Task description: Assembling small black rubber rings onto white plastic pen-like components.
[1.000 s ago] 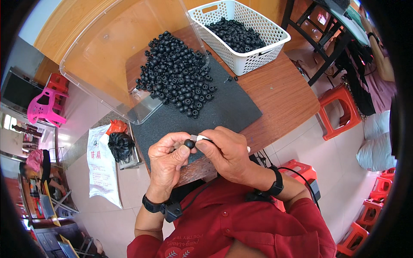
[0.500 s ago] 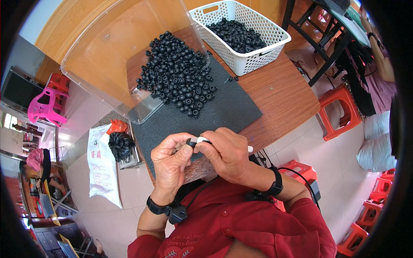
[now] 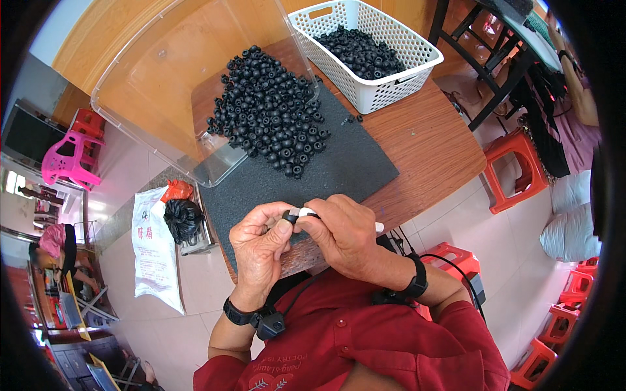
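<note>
Close to the table's front edge, my left hand (image 3: 259, 242) pinches a small black ring-like rubber piece (image 3: 288, 217) between thumb and fingers. My right hand (image 3: 345, 233) is closed round a slim white-handled tool (image 3: 379, 227), whose rear end sticks out past the palm. Its short greyish tip, blade-like in shape, touches or nearly touches the black piece; the exact contact is too small to tell. Beyond both hands, a heap of similar hollow black pieces (image 3: 270, 114) lies on a dark mat (image 3: 345, 156), spilling from a clear plastic bin (image 3: 140, 140).
A white perforated basket (image 3: 391, 91) of small black pieces stands at the table's back right. Left of the table are a white printed sack (image 3: 156, 254) and a black plastic bag (image 3: 182, 220). Red stools (image 3: 518, 166) stand at right, where another person's arm (image 3: 574, 85) shows.
Hardly anything differs. Both hands keep the same grip on the black piece and the white-handled tool, and the heap looks unchanged.
</note>
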`<state>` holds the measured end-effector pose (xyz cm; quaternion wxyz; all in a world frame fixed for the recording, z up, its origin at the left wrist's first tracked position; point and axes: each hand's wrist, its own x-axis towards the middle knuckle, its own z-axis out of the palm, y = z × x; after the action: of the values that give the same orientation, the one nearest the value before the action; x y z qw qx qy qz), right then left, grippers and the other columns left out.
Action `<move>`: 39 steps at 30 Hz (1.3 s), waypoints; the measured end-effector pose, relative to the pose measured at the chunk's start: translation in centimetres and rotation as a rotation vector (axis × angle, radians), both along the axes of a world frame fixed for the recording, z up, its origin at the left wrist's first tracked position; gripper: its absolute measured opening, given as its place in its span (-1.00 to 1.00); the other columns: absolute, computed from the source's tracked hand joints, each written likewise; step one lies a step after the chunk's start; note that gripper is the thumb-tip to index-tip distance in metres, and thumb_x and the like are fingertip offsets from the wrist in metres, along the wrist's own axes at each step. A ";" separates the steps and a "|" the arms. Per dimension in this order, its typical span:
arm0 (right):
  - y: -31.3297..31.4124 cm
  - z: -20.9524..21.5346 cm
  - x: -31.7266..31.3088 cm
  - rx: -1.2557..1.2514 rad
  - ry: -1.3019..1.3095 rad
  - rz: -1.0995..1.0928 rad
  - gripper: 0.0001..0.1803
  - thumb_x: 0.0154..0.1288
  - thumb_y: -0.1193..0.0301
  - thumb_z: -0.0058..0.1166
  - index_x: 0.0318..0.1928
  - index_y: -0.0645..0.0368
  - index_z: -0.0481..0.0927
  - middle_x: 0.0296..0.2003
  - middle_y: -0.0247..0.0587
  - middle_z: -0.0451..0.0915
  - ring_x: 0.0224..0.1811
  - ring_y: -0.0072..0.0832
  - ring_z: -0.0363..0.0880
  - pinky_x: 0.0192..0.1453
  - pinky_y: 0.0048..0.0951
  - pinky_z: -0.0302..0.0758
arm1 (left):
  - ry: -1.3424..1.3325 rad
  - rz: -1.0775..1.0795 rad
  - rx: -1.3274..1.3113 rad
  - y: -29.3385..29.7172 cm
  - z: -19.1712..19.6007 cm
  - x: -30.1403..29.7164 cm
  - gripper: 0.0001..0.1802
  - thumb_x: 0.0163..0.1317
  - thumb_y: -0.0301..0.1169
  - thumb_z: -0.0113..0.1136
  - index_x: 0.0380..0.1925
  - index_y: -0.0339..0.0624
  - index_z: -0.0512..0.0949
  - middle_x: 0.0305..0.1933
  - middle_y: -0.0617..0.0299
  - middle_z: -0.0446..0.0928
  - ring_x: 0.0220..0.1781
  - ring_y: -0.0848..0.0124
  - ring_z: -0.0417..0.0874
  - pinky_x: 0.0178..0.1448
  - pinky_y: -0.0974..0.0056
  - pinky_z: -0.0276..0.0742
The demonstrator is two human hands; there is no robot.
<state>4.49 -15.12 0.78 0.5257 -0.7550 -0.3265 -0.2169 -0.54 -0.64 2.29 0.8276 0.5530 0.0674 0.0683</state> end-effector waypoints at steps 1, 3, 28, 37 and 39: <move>0.0 0.0 0.0 -0.012 -0.019 -0.001 -0.82 0.20 0.37 0.15 -0.40 0.21 0.48 -0.60 -0.21 0.35 -0.57 -0.28 0.39 -0.53 -0.30 0.31 | 0.006 0.004 0.001 0.0 0.0 0.0 -0.75 0.16 -0.45 0.30 -0.19 -0.36 0.57 -0.39 0.22 0.59 -0.63 0.73 0.27 -0.60 0.61 0.13; 0.0 0.0 0.0 -0.024 -0.037 -0.002 -0.81 0.19 0.36 0.16 -0.39 0.22 0.48 -0.60 -0.21 0.35 -0.57 -0.28 0.38 -0.53 -0.30 0.31 | -0.004 0.009 0.001 0.0 -0.1 -0.1 -0.75 0.16 -0.46 0.30 -0.20 -0.37 0.57 -0.40 0.23 0.58 -0.64 0.73 0.27 -0.59 0.60 0.13; -0.3 -1.2 1.1 -0.117 -0.271 -0.061 -0.76 0.10 0.35 0.25 -0.39 0.26 0.50 -0.65 -0.25 0.27 -0.67 -0.37 0.31 -0.64 -0.36 0.22 | 0.281 -0.063 -0.380 -0.5 -0.2 -0.1 -0.69 0.26 -0.43 0.14 -0.12 -0.50 0.50 -0.51 0.18 0.49 -0.70 0.63 0.20 -0.58 0.46 0.16; -0.5 -1.4 0.6 -0.046 -0.155 0.047 -0.81 0.11 0.37 0.19 -0.49 0.19 0.49 -0.64 -0.25 0.34 -0.62 -0.36 0.38 -0.57 -0.33 0.31 | 0.241 -0.170 -0.393 -0.6 -0.4 -0.1 -0.72 0.27 -0.42 0.13 -0.15 -0.47 0.52 -0.53 0.23 0.47 -0.68 0.63 0.22 -0.57 0.47 0.14; -0.7 -1.4 0.6 0.023 -0.048 0.116 -0.83 0.15 0.38 0.17 -0.47 0.19 0.51 -0.62 -0.24 0.38 -0.61 -0.35 0.41 -0.56 -0.33 0.32 | 0.226 -0.140 -0.378 -0.8 0.0 0.0 -0.72 0.27 -0.42 0.13 -0.14 -0.45 0.52 -0.50 0.20 0.49 -0.68 0.64 0.22 -0.57 0.48 0.14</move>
<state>5.12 -15.80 -0.64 0.5381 -0.7232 -0.3797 -0.2080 -0.53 -1.45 2.27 0.9065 0.3954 0.1326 -0.0656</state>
